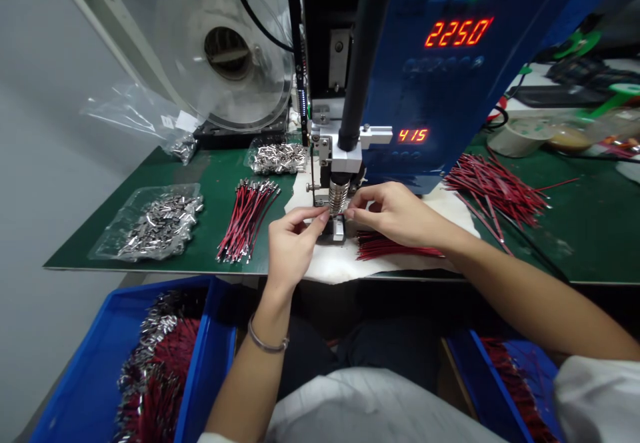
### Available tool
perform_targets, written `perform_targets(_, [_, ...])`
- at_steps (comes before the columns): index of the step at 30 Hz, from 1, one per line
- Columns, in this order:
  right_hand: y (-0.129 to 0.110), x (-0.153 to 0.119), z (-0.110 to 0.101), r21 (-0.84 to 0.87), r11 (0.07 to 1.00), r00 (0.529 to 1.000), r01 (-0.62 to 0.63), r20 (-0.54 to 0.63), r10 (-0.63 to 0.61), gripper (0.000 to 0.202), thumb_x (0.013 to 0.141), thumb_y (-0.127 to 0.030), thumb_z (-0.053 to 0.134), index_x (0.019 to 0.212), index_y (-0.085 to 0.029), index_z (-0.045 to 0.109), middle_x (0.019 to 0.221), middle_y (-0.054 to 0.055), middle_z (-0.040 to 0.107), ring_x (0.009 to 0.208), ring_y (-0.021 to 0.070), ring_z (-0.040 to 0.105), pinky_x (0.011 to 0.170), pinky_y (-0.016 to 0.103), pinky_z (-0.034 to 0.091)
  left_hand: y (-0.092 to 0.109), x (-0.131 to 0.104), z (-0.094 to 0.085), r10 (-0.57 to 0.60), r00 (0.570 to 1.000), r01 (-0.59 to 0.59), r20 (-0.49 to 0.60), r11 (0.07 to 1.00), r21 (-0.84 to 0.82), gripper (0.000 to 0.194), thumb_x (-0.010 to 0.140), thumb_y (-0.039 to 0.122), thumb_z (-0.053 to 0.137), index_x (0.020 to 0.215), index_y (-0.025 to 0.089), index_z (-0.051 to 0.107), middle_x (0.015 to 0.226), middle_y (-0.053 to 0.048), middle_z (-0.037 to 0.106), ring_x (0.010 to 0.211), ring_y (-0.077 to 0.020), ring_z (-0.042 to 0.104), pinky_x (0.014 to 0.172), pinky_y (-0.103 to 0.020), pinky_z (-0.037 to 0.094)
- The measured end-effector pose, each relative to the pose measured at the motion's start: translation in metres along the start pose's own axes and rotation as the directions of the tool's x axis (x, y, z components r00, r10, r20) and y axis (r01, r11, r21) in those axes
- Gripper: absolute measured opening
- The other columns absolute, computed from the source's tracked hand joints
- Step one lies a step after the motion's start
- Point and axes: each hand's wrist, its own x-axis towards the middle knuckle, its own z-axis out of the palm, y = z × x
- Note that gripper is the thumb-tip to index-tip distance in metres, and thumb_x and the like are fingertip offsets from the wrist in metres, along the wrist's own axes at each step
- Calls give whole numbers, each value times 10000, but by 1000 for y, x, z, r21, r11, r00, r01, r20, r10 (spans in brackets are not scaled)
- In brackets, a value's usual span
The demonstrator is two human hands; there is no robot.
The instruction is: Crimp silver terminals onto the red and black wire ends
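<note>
— So, where are your hands?

— Both are up at the press [345, 156], fingertips almost meeting just under its metal spring [339, 196]. My left hand [293, 239] comes straight up from the near edge of the worktop [210, 183], wrist bent a little, a thin bracelet [267, 344] on the forearm. Thumb and forefinger are pinched together, the other fingers curled under.

— And the right?

— My right hand [395, 213] reaches in from the right, forearm slanting across the white cloth [345, 266], palm down, fingers stretched toward the left hand and pinched at the tip.

— What are you gripping?

— A thin wire, I think; it is too small and too hidden by my fingertips to be sure. Both grips are closed, right at the small die block [339, 228] below the spring.

— What lies around you?

— A bundle of red wires [385, 246] lies on the cloth under my right palm. A second bundle of red-and-black wires [247, 219] lies left of my left hand, and bags of metal terminals [160, 223] sit further left. A loose heap of red wires [493, 189] lies to the right of the blue machine housing [435, 96], whose red displays read 2250 and 415. Blue bins [100, 376] stand below the worktop edge on either side of my lap.
</note>
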Motion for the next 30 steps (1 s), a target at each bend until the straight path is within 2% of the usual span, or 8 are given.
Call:
perform_targets(22, [0,0,-1,-11,1000,1000,10,-17,-11,199,858,-307,570,806,-170,705,758,6,696,610,109,552,622,239,379,1,0,0,-8,1000,8,0,1000,28,173,752,321,728,854,190,773,776,-40,718,651,-118,565,574,-233,407])
perform_targets(27, [0,1,0,-6,1000,1000,6,-9,-7,201,856,-308,568,803,-169,704,750,9,696,601,111,555,623,243,383,0,1,0,-17,1000,17,0,999,32,184,744,331,732,851,187,773,719,-34,690,592,-107,508,528,-232,359])
perform_targets(30, [0,1,0,-5,1000,1000,3,-4,-3,200,856,-307,565,799,-172,702,745,5,695,607,113,564,626,241,388,1,0,-1,-20,1000,20,1,999,50,190,740,341,731,841,187,776,614,-12,625,520,-93,432,490,-233,306])
